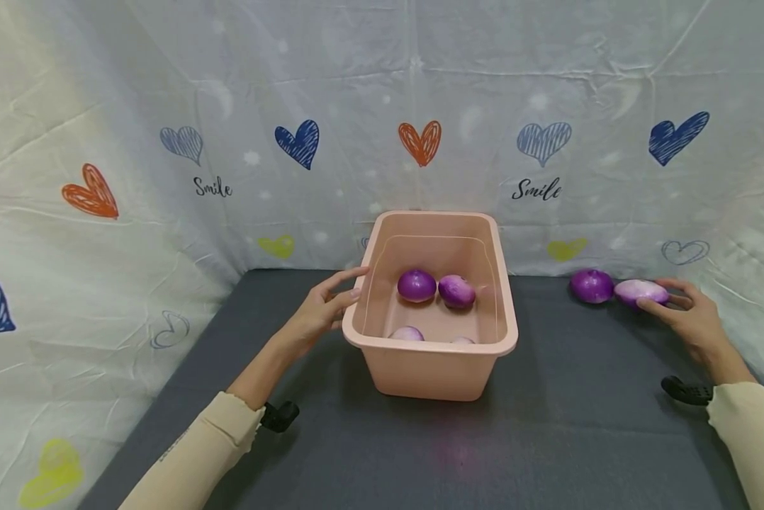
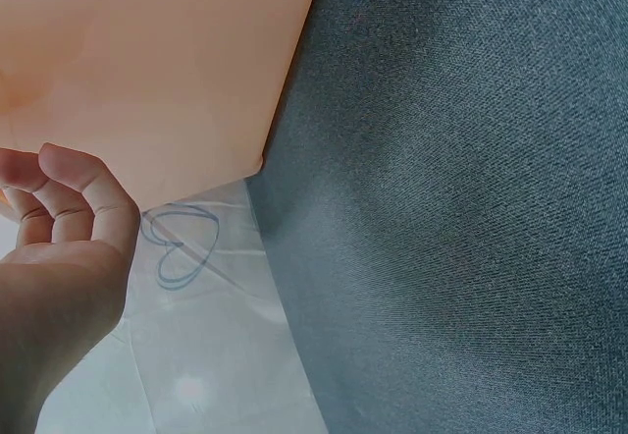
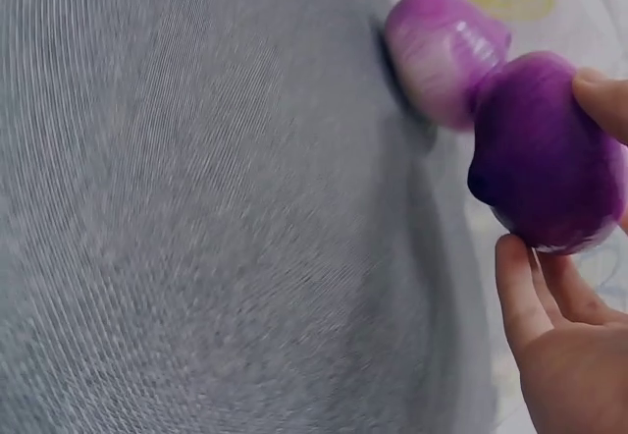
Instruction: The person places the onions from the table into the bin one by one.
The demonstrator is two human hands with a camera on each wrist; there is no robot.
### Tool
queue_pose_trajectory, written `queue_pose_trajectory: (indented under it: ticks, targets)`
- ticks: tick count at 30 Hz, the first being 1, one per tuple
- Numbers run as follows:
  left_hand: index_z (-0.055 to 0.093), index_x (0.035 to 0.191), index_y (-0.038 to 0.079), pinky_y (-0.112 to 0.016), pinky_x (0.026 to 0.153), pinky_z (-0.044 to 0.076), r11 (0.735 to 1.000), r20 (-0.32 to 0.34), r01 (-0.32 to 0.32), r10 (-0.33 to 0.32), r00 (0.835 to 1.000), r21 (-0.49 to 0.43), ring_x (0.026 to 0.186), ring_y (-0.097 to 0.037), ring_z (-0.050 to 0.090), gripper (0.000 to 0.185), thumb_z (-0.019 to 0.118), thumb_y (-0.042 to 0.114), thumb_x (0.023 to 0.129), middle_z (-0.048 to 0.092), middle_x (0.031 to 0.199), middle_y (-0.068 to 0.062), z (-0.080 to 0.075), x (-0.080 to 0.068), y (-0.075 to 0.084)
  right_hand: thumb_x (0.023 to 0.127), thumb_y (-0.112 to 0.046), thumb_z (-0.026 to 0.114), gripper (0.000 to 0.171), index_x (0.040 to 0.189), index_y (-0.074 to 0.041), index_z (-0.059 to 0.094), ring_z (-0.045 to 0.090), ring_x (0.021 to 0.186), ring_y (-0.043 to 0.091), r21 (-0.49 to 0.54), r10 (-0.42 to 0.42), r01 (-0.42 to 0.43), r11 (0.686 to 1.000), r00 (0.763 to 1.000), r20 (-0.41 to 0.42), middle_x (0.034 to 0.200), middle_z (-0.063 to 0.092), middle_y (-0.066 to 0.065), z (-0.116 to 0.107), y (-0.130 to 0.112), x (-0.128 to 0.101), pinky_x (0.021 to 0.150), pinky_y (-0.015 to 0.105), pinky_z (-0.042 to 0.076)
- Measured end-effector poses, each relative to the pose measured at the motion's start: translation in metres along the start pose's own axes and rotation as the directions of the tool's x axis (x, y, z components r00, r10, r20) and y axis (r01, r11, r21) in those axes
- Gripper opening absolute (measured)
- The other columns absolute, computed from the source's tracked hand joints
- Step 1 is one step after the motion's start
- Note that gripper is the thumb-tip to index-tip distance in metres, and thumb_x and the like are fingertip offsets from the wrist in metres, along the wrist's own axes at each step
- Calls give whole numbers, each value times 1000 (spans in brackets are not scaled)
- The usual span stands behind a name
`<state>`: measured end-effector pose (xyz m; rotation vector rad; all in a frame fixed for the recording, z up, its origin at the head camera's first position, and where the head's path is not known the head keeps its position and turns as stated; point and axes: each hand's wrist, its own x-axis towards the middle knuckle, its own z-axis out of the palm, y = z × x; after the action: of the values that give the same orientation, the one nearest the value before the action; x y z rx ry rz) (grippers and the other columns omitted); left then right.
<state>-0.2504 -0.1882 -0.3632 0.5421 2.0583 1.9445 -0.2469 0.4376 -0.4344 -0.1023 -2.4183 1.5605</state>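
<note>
Head view: my left hand [image 1: 323,310] rested relaxed, fingers straight, against the pink tub's [image 1: 430,375] left rim on the dark tabletop [image 1: 567,432]; four purple onions lay inside. My right hand [image 1: 688,315] curled its grip around a pale onion [image 1: 640,290] at the far right, touching a darker onion [image 1: 591,285]. Left wrist view: fingers [image 2: 69,193] loose beside the tub wall [image 2: 147,61], holding nothing. Right wrist view: fingertips [image 3: 520,292] clamped on the onion. Pickup step, I judged; next move needed a lift and carry over the rim.
</note>
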Motion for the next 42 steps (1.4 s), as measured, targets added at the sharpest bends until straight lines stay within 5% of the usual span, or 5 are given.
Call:
queue_pose_trajectory:
  ticks: [4,11,22,42]
  targets:
    - [43,157,21,-44,87,55,1000,-2,2,-2,1000,4,117,-32,63,53,58,29,106,52,145,-16,0,0,0,96,-15,75,39,128,-30,60,52,96,-7,101,-5,-1,995,998,60,111,50,-18,-2,-9,-3,72,11,48]
    - [43,157,20,-45,89,55,1000,-3,-8,8,1000,8,119,-32,62,52,57,26,107,51,146,-17,0,1,1,96,-3,72,47,137,-20,57,60,98,-4,361,-13,-45,931,987,158,118,52,-10,1,-33,-6,76,14,52]
    - [44,156,17,-44,91,54,1000,-1,-3,3,1000,-14,119,-32,62,54,61,25,105,50,146,-24,0,2,4,97,5,66,49,143,-9,54,64,104,7,437,-110,7,900,971,210,122,63,-3,14,-80,-18,83,19,52]
    - [46,155,17,-46,90,54,1000,-1,-13,13,1000,0,115,-32,63,54,62,25,104,59,138,-17,-1,3,2,97,2,67,50,144,-9,52,59,113,17,392,-198,86,916,947,254,134,51,10,50,-140,-22,88,19,50]
